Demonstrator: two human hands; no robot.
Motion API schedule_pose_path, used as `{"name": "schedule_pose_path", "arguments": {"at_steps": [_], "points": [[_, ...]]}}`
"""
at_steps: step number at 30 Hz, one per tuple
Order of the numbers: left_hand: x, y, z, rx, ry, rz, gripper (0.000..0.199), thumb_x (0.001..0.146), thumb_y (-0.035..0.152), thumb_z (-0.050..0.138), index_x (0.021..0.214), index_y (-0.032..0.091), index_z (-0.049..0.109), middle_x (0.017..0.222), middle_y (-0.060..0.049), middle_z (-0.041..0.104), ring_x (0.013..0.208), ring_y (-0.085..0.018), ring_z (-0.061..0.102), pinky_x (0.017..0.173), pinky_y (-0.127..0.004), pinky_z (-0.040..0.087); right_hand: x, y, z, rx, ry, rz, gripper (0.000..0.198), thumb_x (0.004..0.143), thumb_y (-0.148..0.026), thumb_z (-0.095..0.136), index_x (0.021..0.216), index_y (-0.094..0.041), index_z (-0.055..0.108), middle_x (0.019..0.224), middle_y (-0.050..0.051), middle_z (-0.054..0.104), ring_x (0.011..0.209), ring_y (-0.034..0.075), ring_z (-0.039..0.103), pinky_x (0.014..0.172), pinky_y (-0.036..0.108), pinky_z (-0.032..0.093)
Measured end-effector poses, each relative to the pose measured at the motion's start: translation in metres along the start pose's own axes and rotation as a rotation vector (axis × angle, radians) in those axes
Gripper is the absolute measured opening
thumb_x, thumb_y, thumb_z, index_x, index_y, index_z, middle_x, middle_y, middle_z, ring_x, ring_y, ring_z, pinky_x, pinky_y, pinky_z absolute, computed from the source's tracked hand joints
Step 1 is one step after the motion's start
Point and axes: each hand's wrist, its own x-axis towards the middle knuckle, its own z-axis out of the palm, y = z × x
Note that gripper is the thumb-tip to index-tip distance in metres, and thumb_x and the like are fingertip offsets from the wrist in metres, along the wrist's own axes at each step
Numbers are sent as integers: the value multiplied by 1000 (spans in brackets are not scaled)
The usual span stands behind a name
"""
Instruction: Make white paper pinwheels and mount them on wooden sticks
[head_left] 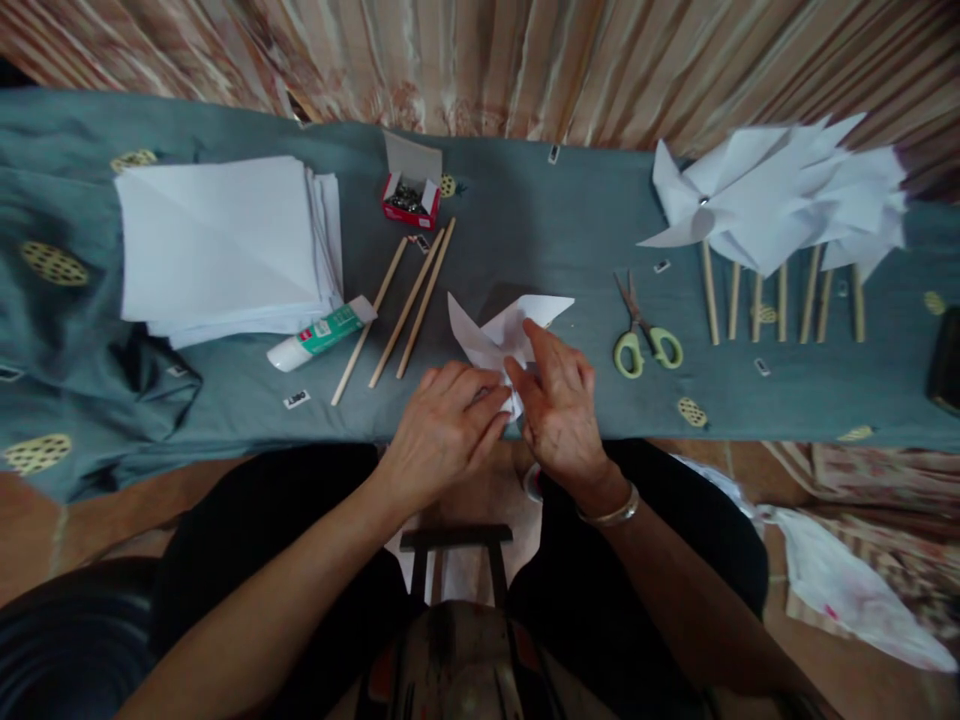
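Note:
A white paper pinwheel (pixel 491 345) lies at the table's front edge, its blades partly folded in and no stick visible on it. My left hand (pixel 454 420) grips its lower left side, fingers pinched on the paper. From the right, my right hand (pixel 559 405) presses on the pinwheel's middle and right blade, thumb near the centre and index finger stretched up along the blade. The hands cover part of the paper. Three wooden sticks (pixel 409 315) lie just left of it. Green-handled scissors (pixel 641 335) rest to its right, blades pointing away from me.
A stack of white paper (pixel 217 245) is at the left, with a glue tube (pixel 322 335) against its corner. Behind the sticks stands an open red box (pixel 411 200) of small metal pins. Several finished pinwheels (pixel 780 200) on sticks are piled at the right. A teal cloth (pixel 585 230) covers the table.

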Motion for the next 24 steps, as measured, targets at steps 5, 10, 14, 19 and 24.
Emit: {"name": "schedule_pose_path", "arguments": {"at_steps": [5, 10, 14, 19, 24], "points": [[0, -19, -10, -7, 69, -109, 20, 93, 22, 51, 97, 14, 70, 93, -9, 66, 89, -22, 57, 80, -38, 47, 2, 1, 1, -7, 43, 6, 33, 99, -18, 36, 123, -18, 59, 150, 14, 44, 139, 25, 38, 107, 47, 35], [-5, -28, -11, -76, 28, -192, 21, 92, 22, 52, 91, 15, 72, 91, -8, 67, 87, -21, 59, 82, -37, 49, 3, 7, 3, 57, 55, -2, 35, 97, -18, 39, 125, -23, 59, 152, 10, 41, 140, 26, 38, 107, 49, 35], [-12, -29, -10, -112, 13, -234, 21, 91, 21, 53, 90, 15, 72, 90, -7, 67, 87, -20, 61, 80, -34, 51, 3, 6, 0, 88, 21, 8, 39, 95, -14, 39, 126, -25, 60, 153, 7, 39, 142, 28, 35, 109, 49, 33], [-15, -29, -9, -139, -1, -278, 19, 90, 21, 55, 90, 17, 73, 90, -6, 68, 89, -19, 62, 81, -33, 51, 2, 7, -5, 82, -29, 3, 44, 91, -7, 38, 124, -25, 62, 152, 7, 41, 148, 30, 23, 111, 53, 31], [-13, -27, -8, -141, -5, -287, 20, 90, 21, 55, 89, 18, 74, 89, -6, 68, 87, -19, 62, 81, -33, 51, 0, 11, -9, 71, -60, -26, 47, 86, -6, 40, 124, -24, 62, 155, 7, 36, 149, 33, 19, 111, 56, 29]]}}
